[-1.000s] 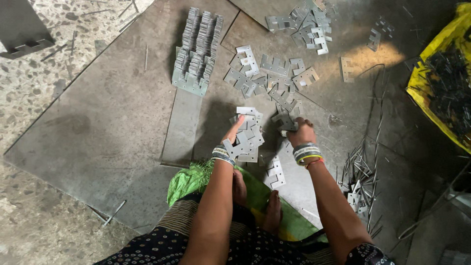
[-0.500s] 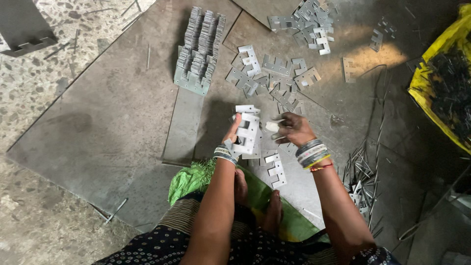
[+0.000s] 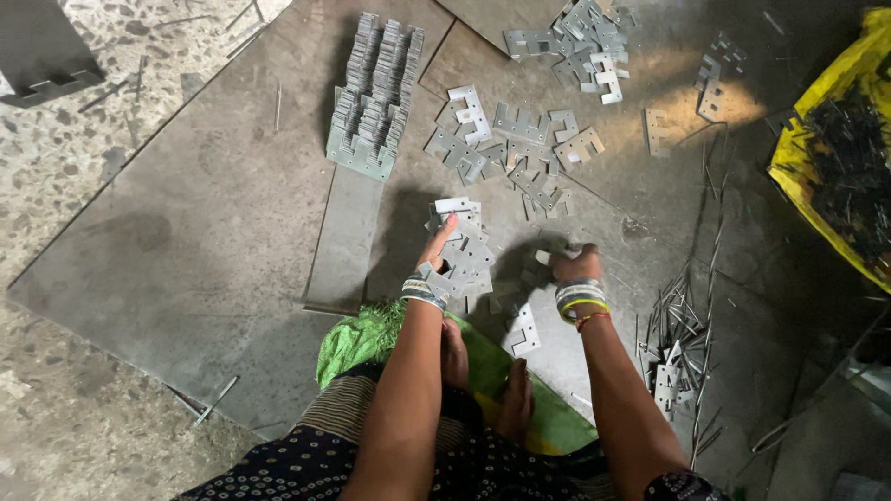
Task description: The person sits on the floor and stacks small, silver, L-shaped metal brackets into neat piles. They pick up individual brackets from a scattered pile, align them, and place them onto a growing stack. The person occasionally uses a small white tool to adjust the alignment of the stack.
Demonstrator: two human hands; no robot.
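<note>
My left hand (image 3: pixel 436 249) grips a stack of flat notched metal plates (image 3: pixel 464 250), held on edge against the grey steel sheet (image 3: pixel 204 232). My right hand (image 3: pixel 574 266) reaches down with fingers closed on loose plates (image 3: pixel 543 255) lying just right of the stack. Bangles ring both wrists. More loose notched plates (image 3: pixel 520 139) lie scattered beyond my hands. A neat row of stacked plates (image 3: pixel 376 97) stands at the far left of them. One plate (image 3: pixel 524 332) lies near my knees.
A yellow tub of dark metal pins (image 3: pixel 835 158) sits at the right. Thin metal rods (image 3: pixel 682 325) lie by my right arm. Another plate heap (image 3: pixel 580 37) sits at the top. A steel strip (image 3: pixel 345 241) lies left of the stack. Green cloth (image 3: pixel 362 339) covers my lap.
My right hand has left the stack and dropped to the loose plates beside it. My left hand keeps hold of the stack.
</note>
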